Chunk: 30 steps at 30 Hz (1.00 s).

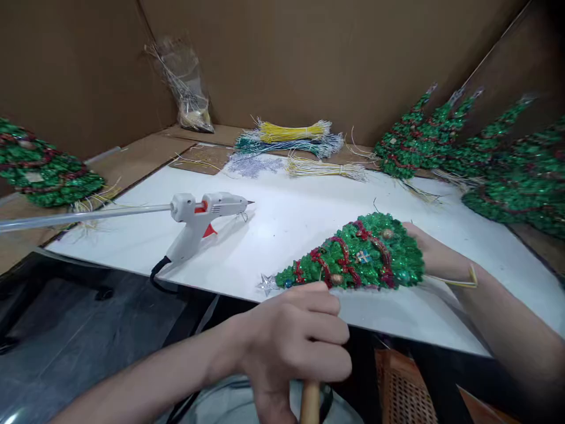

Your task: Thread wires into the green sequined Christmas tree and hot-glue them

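A small green glittery tree with red garlands and ornaments lies on its side over the white board, its silver star pointing left. My left hand is closed around a tool with a wooden handle beside the lower edge of the tree; a thin tip shows above the fist against the branches. My right hand reaches behind the wide base of the tree and supports it; its fingers are mostly hidden. A yellow and white wire sticks out from the base near my right wrist.
A white glue gun with a long clear stick rests on the white board, left of the tree. Bundles of yellow wire and green wire lie at the back. More trees stand at right, another at left.
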Tool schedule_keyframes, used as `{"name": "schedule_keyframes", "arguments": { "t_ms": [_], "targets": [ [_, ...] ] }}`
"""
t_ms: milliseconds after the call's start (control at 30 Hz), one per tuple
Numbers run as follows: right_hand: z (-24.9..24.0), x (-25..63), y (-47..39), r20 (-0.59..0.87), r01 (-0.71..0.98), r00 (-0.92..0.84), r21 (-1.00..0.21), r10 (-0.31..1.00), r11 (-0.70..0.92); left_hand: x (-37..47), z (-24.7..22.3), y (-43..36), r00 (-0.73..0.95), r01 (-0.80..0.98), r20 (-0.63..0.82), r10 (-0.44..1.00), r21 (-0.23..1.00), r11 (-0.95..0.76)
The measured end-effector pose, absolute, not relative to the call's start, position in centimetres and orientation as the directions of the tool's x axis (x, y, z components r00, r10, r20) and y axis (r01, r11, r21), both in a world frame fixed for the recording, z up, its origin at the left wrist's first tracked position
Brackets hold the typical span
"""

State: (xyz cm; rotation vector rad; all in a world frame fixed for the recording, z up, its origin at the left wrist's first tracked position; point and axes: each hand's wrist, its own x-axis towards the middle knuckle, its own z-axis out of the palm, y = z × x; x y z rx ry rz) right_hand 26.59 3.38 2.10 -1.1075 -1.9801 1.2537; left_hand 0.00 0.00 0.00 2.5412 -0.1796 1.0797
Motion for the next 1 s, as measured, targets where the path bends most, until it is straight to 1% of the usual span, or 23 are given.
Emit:
{"name": "schedule_keyframes", "arguments": {
  "t_ms": [67,133,267,400,500,633,733,767,867,933,1000],
  "targets": [
    [2.4,26.3,3.4,0.02,0.357,-0.502,-0.906,0.865,0.228,-0.2,0.0,0.5,0.677,-0.336,0.736,-0.011,0.296,-0.894],
    [2.6,26.1,3.3,0.011,0.348,-0.503,-0.913,0.864,0.214,-0.4,-0.1,0.8,0.658,-0.392,0.753,-0.016,0.324,-0.861],
    [2.7,26.1,3.3,-0.041,0.295,-0.55,-0.944,0.834,0.148,-0.5,-0.2,0.8,0.63,-0.448,0.774,0.055,0.421,-0.789],
    [2.3,26.5,3.4,-0.079,0.272,-0.582,-0.957,0.809,0.103,-0.7,-0.1,0.3,0.586,-0.489,0.803,0.109,0.457,-0.743],
    [2.0,26.8,3.5,-0.094,0.273,-0.593,-0.958,0.8,0.09,-1.1,0.3,-0.4,0.601,-0.454,0.771,0.208,0.544,-0.706],
    [1.7,27.1,3.6,-0.096,0.262,-0.587,-0.962,0.804,0.076,-2.2,1.7,-0.9,0.552,-0.474,0.754,0.356,0.635,-0.61],
    [1.5,27.3,3.7,-0.092,0.239,-0.574,-0.969,0.814,0.058,-3.1,3.5,-0.3,0.597,-0.416,0.625,0.502,0.777,-0.473],
    [1.5,27.4,3.8,-0.09,0.24,-0.568,-0.969,0.818,0.06,-3.2,4.1,0.1,0.611,-0.395,0.594,0.524,0.802,-0.448],
    [1.8,27.7,3.9,-0.098,0.274,-0.549,-0.959,0.83,0.068,-2.9,5.2,2.1,0.583,-0.416,0.591,0.557,0.807,-0.419],
    [2.1,28.0,4.1,-0.116,0.312,-0.535,-0.948,0.837,0.068,-2.1,5.3,3.7,0.503,-0.451,0.63,0.592,0.775,-0.442],
    [2.3,28.6,4.3,-0.118,0.348,-0.516,-0.934,0.848,0.081,-1.1,5.3,5.2,0.461,-0.395,0.607,0.647,0.793,-0.463]
  ]
}}
